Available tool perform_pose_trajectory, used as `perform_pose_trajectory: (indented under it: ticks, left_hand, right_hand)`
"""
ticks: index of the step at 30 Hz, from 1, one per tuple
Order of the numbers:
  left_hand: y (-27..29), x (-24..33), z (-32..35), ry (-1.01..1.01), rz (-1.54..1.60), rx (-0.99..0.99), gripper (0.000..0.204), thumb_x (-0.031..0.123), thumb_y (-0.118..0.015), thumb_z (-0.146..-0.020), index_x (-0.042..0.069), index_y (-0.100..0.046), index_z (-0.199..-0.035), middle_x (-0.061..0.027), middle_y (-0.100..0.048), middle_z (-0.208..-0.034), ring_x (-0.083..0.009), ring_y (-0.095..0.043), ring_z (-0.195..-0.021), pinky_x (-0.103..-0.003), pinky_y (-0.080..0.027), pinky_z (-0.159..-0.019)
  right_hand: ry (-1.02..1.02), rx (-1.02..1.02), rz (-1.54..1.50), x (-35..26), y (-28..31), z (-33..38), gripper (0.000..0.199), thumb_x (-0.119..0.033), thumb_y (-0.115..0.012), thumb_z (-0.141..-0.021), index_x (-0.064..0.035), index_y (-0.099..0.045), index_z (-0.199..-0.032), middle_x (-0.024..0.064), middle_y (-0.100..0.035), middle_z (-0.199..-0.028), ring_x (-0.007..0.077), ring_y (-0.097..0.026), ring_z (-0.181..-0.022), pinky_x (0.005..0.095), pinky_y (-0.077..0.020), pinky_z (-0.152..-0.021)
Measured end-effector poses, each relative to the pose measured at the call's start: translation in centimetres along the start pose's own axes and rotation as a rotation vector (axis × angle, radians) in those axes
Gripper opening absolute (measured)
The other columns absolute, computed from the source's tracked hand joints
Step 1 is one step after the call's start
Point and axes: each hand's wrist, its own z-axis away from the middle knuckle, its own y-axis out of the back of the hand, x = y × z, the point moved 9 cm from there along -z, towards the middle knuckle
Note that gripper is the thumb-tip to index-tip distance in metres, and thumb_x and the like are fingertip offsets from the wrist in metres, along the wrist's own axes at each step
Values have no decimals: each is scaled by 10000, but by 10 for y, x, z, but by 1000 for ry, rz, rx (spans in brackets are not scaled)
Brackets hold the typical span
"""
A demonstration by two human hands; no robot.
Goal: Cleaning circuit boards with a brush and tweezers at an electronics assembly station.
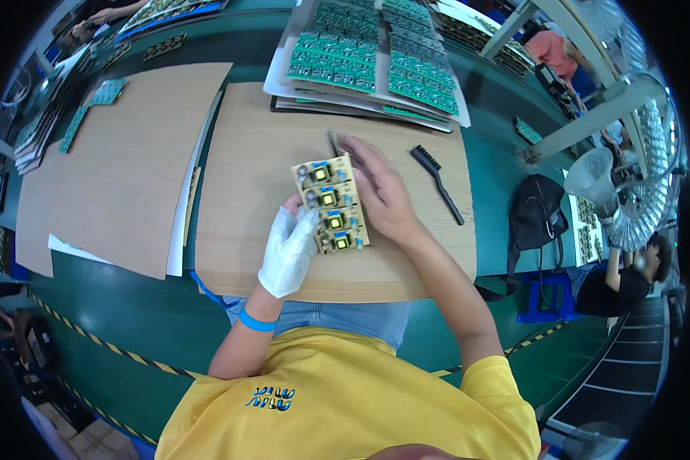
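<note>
Head view: holding a tan circuit board panel (333,202), studded with components, above a cardboard sheet (241,180) near the centre. Gripping the panel between seven and eight o'clock with the white-gloved left hand (288,251), banded in blue (257,320) at the wrist. Curling the bare right hand (385,192) around two o'clock, with fingertips beside a thin, blurred dark piece (332,142); cannot tell if closed on it. See, from the panel, stacked green circuit boards (337,57) between twelve and one, a black brush (438,185) around three, a black bag (537,213) farther out.
</note>
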Motion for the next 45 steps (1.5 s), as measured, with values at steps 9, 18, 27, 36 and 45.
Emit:
perform_pose_trajectory:
  ticks: [9, 18, 27, 36, 45]
  left_hand:
    - [-22, 29, 23, -135, 335, -27, 425, 186, -562, -1084, 49, -407, -1456, -123, -560, -1430, -247, -572, -1311, -443, -507, -1073]
    - [-54, 38, 34, -237, -335, -53, 591, 190, -628, -1039, 23, -360, -1539, -161, -555, -1432, -304, -574, -1301, -428, -470, -1084]
    - [-131, 86, 28, -312, -1335, -199, 756, 222, -772, -925, 12, -408, -1554, -197, -564, -1427, -275, -577, -1308, -386, -483, -1076]
    - [-121, 80, -10, -209, -771, -103, 997, 179, -911, -785, 46, -341, -1592, -178, -613, -1365, -278, -610, -1234, -401, -522, -1041]
    - [-66, 71, -31, -224, -412, -29, 1072, 15, -866, -787, 94, -239, -1652, -148, -597, -1413, -232, -630, -1224, -378, -521, -1062]
  right_hand:
    - [-298, -198, -142, -24, -11, 50, 451, -86, -609, -1040, 34, -515, -1465, 136, -606, -1403, 210, -584, -1279, 355, -451, -1109]
    - [-322, -194, -85, -36, -1, 81, 492, -80, -691, -994, 28, -520, -1442, 82, -668, -1280, 146, -605, -1205, 319, -470, -1065]
    - [-272, 107, -319, -28, 54, 92, 460, -94, -694, -982, 6, -563, -1411, 84, -670, -1235, 144, -607, -1128, 314, -496, -976]
    - [139, 60, 389, -64, 63, 87, 590, -24, -707, -932, -33, -507, -1488, 174, -620, -1326, 341, -631, -1196, 383, -509, -1025]
    - [128, 41, 555, -84, 81, 81, 598, -60, -759, -873, -56, -579, -1443, 184, -575, -1413, 382, -580, -1281, 453, -497, -1060]
